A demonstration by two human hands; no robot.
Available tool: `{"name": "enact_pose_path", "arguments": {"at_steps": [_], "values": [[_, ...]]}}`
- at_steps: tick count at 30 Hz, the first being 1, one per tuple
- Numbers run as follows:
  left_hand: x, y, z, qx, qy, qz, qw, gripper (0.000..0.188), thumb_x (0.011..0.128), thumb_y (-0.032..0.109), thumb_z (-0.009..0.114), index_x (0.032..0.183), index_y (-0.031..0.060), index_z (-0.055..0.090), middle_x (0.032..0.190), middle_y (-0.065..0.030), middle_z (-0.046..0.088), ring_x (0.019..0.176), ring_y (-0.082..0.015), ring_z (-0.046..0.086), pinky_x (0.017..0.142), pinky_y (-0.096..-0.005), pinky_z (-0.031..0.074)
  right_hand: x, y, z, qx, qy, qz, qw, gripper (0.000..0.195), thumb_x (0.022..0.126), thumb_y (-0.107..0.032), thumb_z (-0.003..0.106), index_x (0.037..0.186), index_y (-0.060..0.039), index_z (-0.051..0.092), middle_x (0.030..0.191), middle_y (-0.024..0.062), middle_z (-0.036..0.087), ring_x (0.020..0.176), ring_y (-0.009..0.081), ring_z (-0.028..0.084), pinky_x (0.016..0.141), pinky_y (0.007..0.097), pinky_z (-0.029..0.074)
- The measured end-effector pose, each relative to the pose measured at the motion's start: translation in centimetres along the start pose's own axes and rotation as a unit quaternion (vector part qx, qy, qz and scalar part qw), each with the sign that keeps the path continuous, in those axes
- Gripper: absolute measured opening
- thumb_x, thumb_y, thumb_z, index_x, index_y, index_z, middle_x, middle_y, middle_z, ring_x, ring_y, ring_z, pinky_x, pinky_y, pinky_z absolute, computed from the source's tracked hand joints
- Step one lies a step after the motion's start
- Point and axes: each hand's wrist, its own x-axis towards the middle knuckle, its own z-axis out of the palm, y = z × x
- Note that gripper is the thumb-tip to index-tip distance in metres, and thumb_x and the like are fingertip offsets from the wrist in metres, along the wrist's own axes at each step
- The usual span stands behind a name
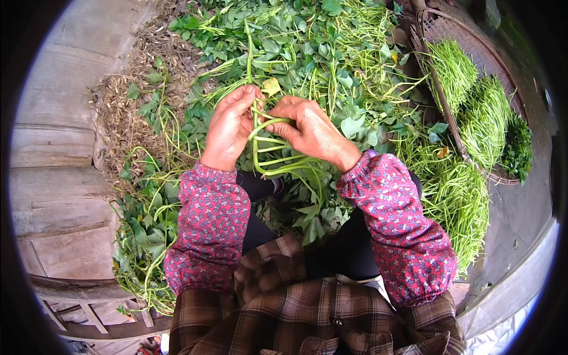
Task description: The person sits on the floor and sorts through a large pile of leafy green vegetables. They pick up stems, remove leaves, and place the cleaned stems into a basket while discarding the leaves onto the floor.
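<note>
My left hand (230, 122) pinches a thick green vine stem (256, 151), probably sweet potato. Its bare upper end points away from me, while several leaf stalks (284, 159) branch off the lower part and trail toward my lap. Thumb and forefinger of my right hand (310, 126) grip one curved leaf stalk (273, 122) close to where it joins the stem. Large green leaves (313, 224) hang at the lower ends of the stalks, between my knees. Beneath both hands spreads a heap of leafy vines (301, 57), with one yellow leaf (270, 86) just beyond my fingers.
Bundled green stalks (483, 120) lie on a round woven tray (483, 49) at the right, beside dark green leaves (517, 148). More stalks (457, 208) are piled nearer me. Dry husks (133, 102) border wooden boards (57, 146) at left; a ladder-like wooden frame (106, 293) lies lower left.
</note>
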Motion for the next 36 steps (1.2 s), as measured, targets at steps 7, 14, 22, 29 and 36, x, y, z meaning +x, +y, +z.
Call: {"name": "enact_pose_path", "arguments": {"at_steps": [7, 14, 22, 29, 36], "values": [[-0.5, -0.7, 1.9, 0.07, 0.062, 0.067, 0.993, 0.025, 0.093, 0.022, 0.044, 0.107, 0.0029, 0.05, 0.094, -0.0058, 0.054, 0.081, -0.0121, 0.053, 0.069, -0.0257, 0.047, 0.1, 0.3, -1.2, -0.003, 0.026, 0.115, 0.993, 0.019, 0.085, -0.016, 0.054, 0.081, 0.0027, 0.056, 0.059, 0.0109, 0.046, 0.053, 0.0142, 0.041, 0.05, 0.0327, 0.036], [-4.1, -6.8, 0.5, 0.264, 0.04, 0.174, 0.948, 0.014, 0.085, 0.008, 0.058, 0.095, -0.0012, 0.06, 0.088, -0.0017, 0.06, 0.073, -0.0054, 0.053, 0.065, -0.0165, 0.042, 0.1, 1.1, -2.2, -0.044, 0.065, 0.127, 0.989, 0.022, 0.085, -0.017, 0.054, 0.076, 0.0026, 0.051, 0.054, 0.0134, 0.041, 0.051, 0.0213, 0.035, 0.048, 0.0361, 0.032], [-6.5, -5.5, 1.7, -0.023, 0.058, 0.036, 0.997, 0.015, 0.089, 0.013, 0.051, 0.084, -0.0007, 0.057, 0.077, -0.0049, 0.055, 0.07, -0.0111, 0.05, 0.062, -0.0227, 0.041, -0.7, 4.8, -4.6, -0.365, -0.045, 0.07, 0.927, 0.006, 0.075, -0.009, 0.058, 0.08, -0.0063, 0.061, 0.073, 0.0145, 0.061, 0.071, 0.0316, 0.06, 0.062, 0.0396, 0.049], [-7.3, -5.1, -0.5, -0.052, 0.139, 0.075, 0.986, 0.013, 0.088, 0.014, 0.053, 0.088, 0.0007, 0.057, 0.08, -0.0042, 0.056, 0.069, -0.0103, 0.052, 0.061, -0.0229, 0.044, -0.7, 4.9, -7.2, -0.194, -0.193, 0.237, 0.932, 0.02, 0.082, -0.019, 0.055, 0.089, -0.0019, 0.062, 0.08, 0.0213, 0.061, 0.078, 0.0347, 0.06, 0.07, 0.0403, 0.047], [-6.0, -6.9, 0.9, -0.027, 0.165, 0.087, 0.982, 0.012, 0.087, 0.012, 0.055, 0.087, 0.0007, 0.059, 0.081, -0.0029, 0.059, 0.071, -0.0087, 0.054, 0.063, -0.0218, 0.045, 0.5, 0.8, -3.8, -0.029, -0.032, 0.194, 0.98, 0.02, 0.083, -0.02, 0.059, 0.083, -0.0001, 0.062, 0.059, 0.0036, 0.055, 0.053, 0.0106, 0.046, 0.05, 0.0302, 0.038]]}}
